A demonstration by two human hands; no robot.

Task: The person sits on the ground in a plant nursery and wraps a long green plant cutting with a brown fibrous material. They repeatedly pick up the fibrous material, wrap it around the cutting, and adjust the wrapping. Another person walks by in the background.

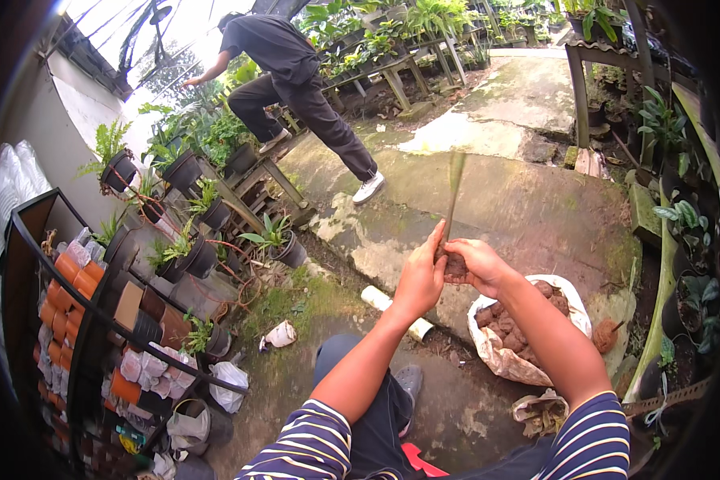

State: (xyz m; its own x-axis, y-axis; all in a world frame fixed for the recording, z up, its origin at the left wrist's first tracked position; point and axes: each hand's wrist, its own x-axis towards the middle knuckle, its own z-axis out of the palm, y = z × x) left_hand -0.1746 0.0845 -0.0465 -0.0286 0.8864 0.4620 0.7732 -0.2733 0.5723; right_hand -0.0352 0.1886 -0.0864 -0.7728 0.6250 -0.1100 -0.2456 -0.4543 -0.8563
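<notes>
Between my two hands is a lump of reddish-brown soil around the foot of a slim green plant cutting, which stands up nearly vertical. My left hand presses the lump from the left, its fingers stretched upward along the stem. My right hand cups the other side, thumb by the stem. Below my right forearm sits an open white sack of brown soil clumps. A round soil ball with a short dark stem lies just right of the sack.
A white pipe piece and a white container lie on the mossy concrete floor. At left, a black-framed rack holds orange pots. Another person steps across beyond it. Potted plants on benches line the back.
</notes>
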